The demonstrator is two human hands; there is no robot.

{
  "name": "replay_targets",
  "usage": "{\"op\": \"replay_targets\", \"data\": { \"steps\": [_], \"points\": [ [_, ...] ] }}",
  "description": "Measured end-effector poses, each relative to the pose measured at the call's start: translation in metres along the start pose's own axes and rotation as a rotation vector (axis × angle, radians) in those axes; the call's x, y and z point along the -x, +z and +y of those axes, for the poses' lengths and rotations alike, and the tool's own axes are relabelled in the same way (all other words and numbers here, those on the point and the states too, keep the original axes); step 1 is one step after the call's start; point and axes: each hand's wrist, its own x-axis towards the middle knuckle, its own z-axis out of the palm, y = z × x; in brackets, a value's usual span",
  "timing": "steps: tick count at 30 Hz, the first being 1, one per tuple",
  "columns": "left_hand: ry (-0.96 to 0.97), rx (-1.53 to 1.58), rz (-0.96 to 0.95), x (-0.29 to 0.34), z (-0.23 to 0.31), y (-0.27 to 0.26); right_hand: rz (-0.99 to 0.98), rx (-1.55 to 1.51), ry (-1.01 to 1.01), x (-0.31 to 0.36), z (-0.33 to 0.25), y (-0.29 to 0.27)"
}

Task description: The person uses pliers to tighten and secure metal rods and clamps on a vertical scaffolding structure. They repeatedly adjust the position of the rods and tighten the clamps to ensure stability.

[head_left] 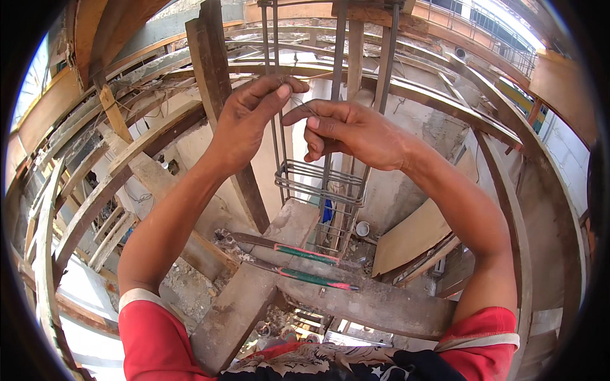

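My left hand (pixel 248 120) is raised in front of the upright steel bars, thumb and fingertips pinched together on a thin wire (pixel 297 101). Close to its right, my right hand (pixel 356 130) pinches at the same wire between thumb and forefinger, its other fingers curled. Behind and below both hands stands a rebar cage (pixel 321 181), with long vertical bars and a stack of rectangular stirrups. Lower down, a pair of pincers (pixel 298 250) with green and red grips lies on the wooden planks (pixel 375 305), handles pointing right and jaws at the left.
A thick wooden post (pixel 213 70) rises left of the cage. Wooden beams curve around both sides. Far below are a white bucket (pixel 363 228), a leaning brown board (pixel 410 238) and rubble (pixel 194 286). Openings between the planks show the ground underneath.
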Motion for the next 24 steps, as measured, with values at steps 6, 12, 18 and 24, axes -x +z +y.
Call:
{"op": "replay_targets", "data": {
  "steps": [6,12,18,24],
  "points": [
    [-0.124,-0.168,-0.279,0.001,-0.006,-0.016,-0.065,0.176,0.157,0.014,0.000,-0.016],
    [-0.582,-0.356,-0.166,0.016,-0.058,-0.057,0.312,1.044,-0.358,0.104,0.085,-0.034],
    [-0.833,-0.637,-0.235,0.004,-0.130,-0.083,0.721,0.640,0.265,0.117,0.159,-0.055],
    [-0.869,-0.751,-0.396,0.006,-0.162,-0.064,0.615,0.111,0.590,0.105,0.192,-0.033]
  ]
}}
